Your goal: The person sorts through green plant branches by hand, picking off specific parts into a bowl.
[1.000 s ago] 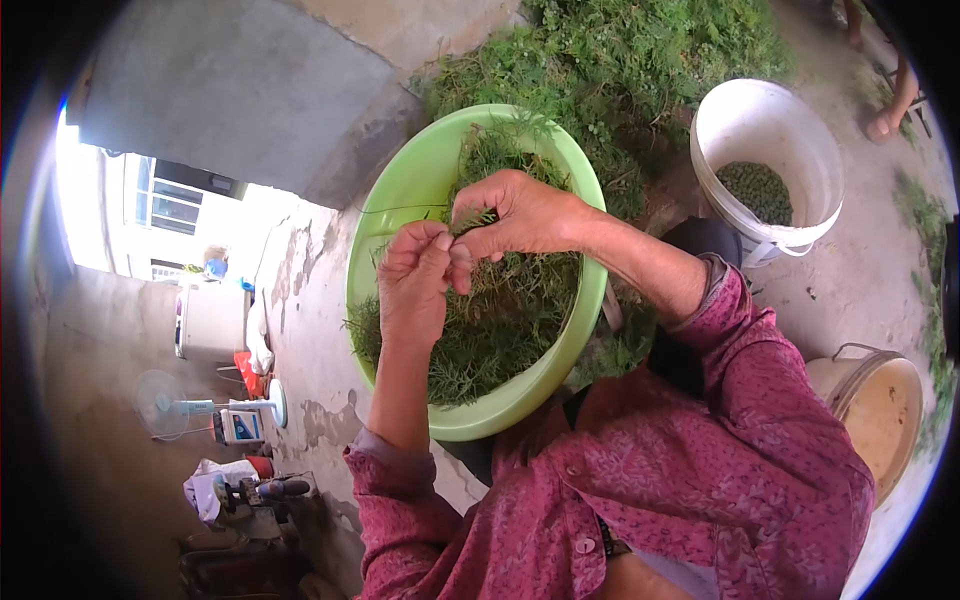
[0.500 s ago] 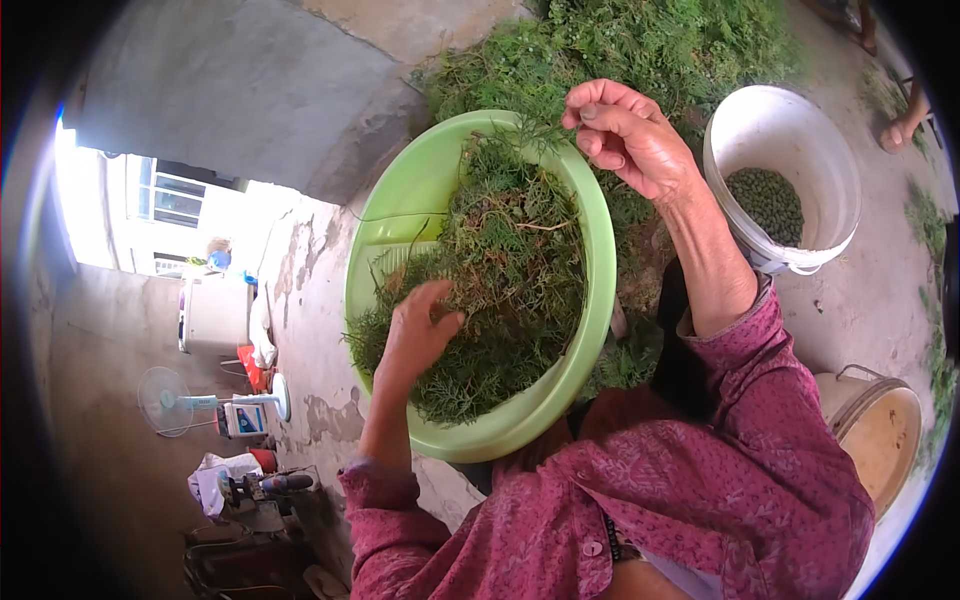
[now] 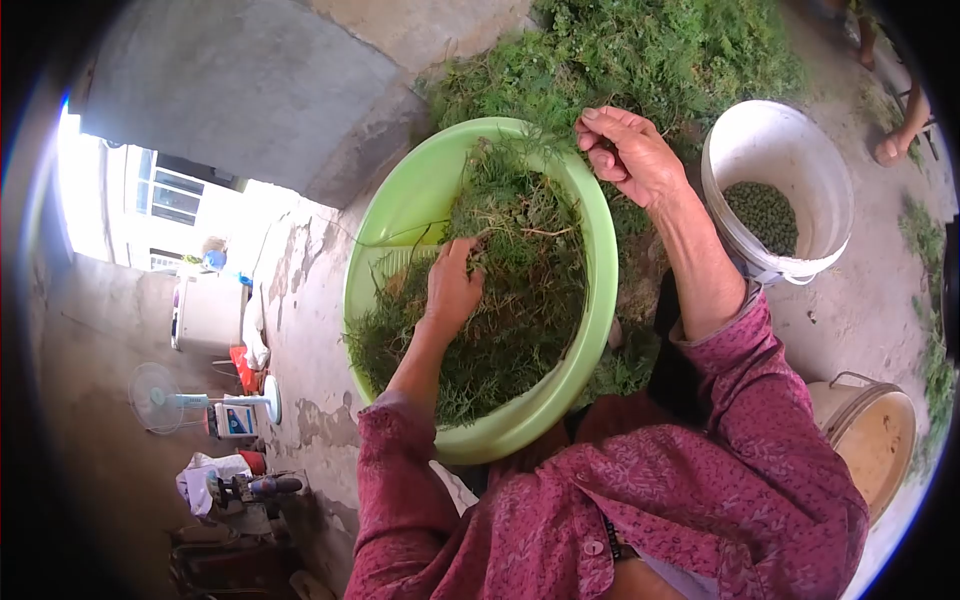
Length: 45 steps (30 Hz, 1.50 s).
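A light green plastic basin (image 3: 602,290) holds a heap of feathery evergreen sprigs (image 3: 520,330), some browned. Inside it, my left hand (image 3: 455,288) presses into the heap, fingers closed around part of a sprig near its upper middle. My right hand (image 3: 638,158) is raised at the basin's upper right rim, thumb and fingers pinched together. A leafy sprig lies close to its fingertips, but what the pinch holds is too small to make out. To the right of that hand, a white bucket (image 3: 835,190) contains many small round green cones (image 3: 762,215).
A large pile of green branches (image 3: 640,60) lies beyond the basin. A second bucket (image 3: 870,440) with a tan inside stands at lower right. Another person's foot (image 3: 888,150) is at the far right. At left are a fan (image 3: 155,398) and a white cabinet (image 3: 212,312).
My left hand has moved up and right, deeper into the sprigs, and its fingers have closed. My right hand has lowered slightly, its fingers still pinched.
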Motion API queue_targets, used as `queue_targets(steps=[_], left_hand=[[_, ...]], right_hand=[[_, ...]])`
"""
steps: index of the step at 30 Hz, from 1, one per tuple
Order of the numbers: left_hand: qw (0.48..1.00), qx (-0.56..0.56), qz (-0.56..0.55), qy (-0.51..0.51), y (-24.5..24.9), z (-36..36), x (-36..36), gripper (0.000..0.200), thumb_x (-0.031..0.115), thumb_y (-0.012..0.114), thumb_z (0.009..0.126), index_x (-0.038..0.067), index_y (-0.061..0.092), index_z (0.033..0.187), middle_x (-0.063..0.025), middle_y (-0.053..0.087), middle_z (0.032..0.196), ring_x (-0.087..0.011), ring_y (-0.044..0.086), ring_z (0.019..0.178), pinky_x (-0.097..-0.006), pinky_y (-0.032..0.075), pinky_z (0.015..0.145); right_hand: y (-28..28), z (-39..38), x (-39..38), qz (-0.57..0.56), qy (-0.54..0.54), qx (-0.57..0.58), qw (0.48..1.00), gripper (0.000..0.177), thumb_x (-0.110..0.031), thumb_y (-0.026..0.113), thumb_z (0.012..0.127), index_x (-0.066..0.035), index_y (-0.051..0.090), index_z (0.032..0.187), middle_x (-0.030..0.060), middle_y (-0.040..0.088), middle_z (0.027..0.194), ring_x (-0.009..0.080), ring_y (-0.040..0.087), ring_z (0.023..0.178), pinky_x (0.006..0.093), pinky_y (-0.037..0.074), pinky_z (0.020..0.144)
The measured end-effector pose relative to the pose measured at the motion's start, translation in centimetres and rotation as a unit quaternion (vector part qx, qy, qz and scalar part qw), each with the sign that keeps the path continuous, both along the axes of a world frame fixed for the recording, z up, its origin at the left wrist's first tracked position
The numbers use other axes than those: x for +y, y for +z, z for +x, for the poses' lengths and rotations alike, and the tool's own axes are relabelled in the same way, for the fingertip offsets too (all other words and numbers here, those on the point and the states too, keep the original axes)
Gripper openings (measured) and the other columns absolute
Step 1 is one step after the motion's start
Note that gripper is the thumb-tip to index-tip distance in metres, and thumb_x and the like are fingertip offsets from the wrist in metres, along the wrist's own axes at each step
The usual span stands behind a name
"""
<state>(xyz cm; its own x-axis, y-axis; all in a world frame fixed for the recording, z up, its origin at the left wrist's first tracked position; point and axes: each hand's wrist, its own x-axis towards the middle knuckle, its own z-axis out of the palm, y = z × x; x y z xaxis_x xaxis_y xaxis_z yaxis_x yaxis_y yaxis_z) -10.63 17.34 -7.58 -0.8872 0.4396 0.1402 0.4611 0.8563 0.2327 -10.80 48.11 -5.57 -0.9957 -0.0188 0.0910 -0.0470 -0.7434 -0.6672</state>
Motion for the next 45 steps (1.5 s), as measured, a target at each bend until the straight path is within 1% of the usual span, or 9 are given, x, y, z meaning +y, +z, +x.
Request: queue_targets(steps=[8,10,14,22,26,27,28,33,45], left_hand=[[0.980,-0.051,0.179,0.069,-2.4,1.7,-7.0,0.027,-0.001,0.062,0.070,0.005,0.055,0.096,-0.0081,0.062,0.088,-0.0235,0.060,0.080,-0.0335,0.048,0.070],[0.827,-0.261,0.468,0.170,0.2,2.8,-6.7,0.022,-0.001,0.062,0.074,0.007,0.056,0.094,-0.0038,0.062,0.088,-0.0160,0.059,0.077,-0.0319,0.050,0.066],[0.706,-0.354,0.598,0.140,4.7,4.5,-4.2,0.013,0.006,0.059,0.082,0.007,0.057,0.095,-0.0062,0.062,0.091,-0.0182,0.058,0.070,-0.0345,0.050,0.061],[0.660,-0.387,0.625,0.155,3.9,2.7,-6.3,0.010,0.012,0.058,0.085,0.008,0.058,0.093,-0.0098,0.062,0.088,-0.0191,0.059,0.063,-0.0332,0.049,0.053],[0.794,-0.307,0.449,0.272,3.4,2.6,-5.7,0.023,0.020,0.061,0.083,0.005,0.058,0.100,-0.0146,0.062,0.094,-0.0208,0.061,0.065,-0.0317,0.049,0.054],[0.963,-0.102,0.192,0.160,3.2,2.7,-5.5,0.026,0.019,0.063,0.081,0.004,0.058,0.102,-0.0147,0.062,0.094,-0.0214,0.062,0.067,-0.0314,0.049,0.056],[0.988,0.118,-0.093,0.021,3.2,2.8,-5.2,0.030,0.017,0.065,0.079,0.003,0.058,0.104,-0.0149,0.061,0.094,-0.0221,0.062,0.069,-0.0311,0.050,0.059],[0.996,-0.043,0.023,0.069,4.4,4.6,-1.5,0.029,0.009,0.065,0.075,0.004,0.060,0.102,-0.0142,0.061,0.096,-0.0275,0.060,0.084,-0.0359,0.049,0.072],[0.990,-0.081,-0.097,-0.057,1.5,2.5,-1.9,0.017,0.005,0.060,0.072,0.003,0.060,0.089,-0.0171,0.059,0.089,-0.0379,0.056,0.081,-0.0425,0.046,0.071]], right_hand=[[0.0,0.1,-0.4,0.013,0.007,0.006,1.000,0.016,-0.016,0.057,0.088,-0.002,0.054,0.080,0.0026,0.055,0.064,0.0032,0.041,0.044,0.0178,0.023,0.035],[-0.1,0.1,-0.3,0.014,0.006,0.005,1.000,0.017,-0.016,0.057,0.088,-0.002,0.054,0.080,0.0026,0.055,0.064,0.0031,0.040,0.044,0.0178,0.023,0.035],[-0.2,0.0,-0.5,0.016,-0.002,0.004,1.000,0.017,-0.017,0.057,0.088,-0.002,0.054,0.080,0.0021,0.054,0.064,0.0031,0.040,0.044,0.0177,0.024,0.036],[-0.1,0.0,-0.4,0.030,-0.004,0.016,0.999,0.018,-0.018,0.057,0.088,-0.003,0.054,0.079,0.0020,0.054,0.064,0.0031,0.040,0.044,0.0178,0.024,0.036],[-0.5,-0.2,-0.5,0.041,-0.011,0.015,0.999,0.019,-0.019,0.057,0.088,-0.003,0.054,0.079,0.0023,0.054,0.064,0.0029,0.040,0.044,0.0178,0.024,0.036],[-0.6,-0.3,-0.5,0.047,-0.011,0.021,0.999,0.019,-0.019,0.056,0.089,-0.003,0.055,0.081,0.0018,0.054,0.065,0.0030,0.040,0.045,0.0175,0.024,0.036],[-0.6,-0.2,-0.4,0.052,-0.012,0.028,0.998,0.019,-0.020,0.056,0.089,-0.002,0.056,0.083,0.0014,0.055,0.066,0.0030,0.039,0.046,0.0172,0.024,0.036],[-0.3,-0.1,-0.6,0.053,-0.022,0.030,0.998,0.020,-0.020,0.058,0.088,-0.003,0.056,0.079,0.0017,0.055,0.062,0.0025,0.042,0.045,0.0170,0.026,0.036],[-0.3,0.1,-0.7,0.057,-0.013,0.056,0.997,0.019,-0.020,0.059,0.087,-0.003,0.057,0.080,0.0010,0.056,0.064,0.0018,0.043,0.046,0.0161,0.026,0.037]])
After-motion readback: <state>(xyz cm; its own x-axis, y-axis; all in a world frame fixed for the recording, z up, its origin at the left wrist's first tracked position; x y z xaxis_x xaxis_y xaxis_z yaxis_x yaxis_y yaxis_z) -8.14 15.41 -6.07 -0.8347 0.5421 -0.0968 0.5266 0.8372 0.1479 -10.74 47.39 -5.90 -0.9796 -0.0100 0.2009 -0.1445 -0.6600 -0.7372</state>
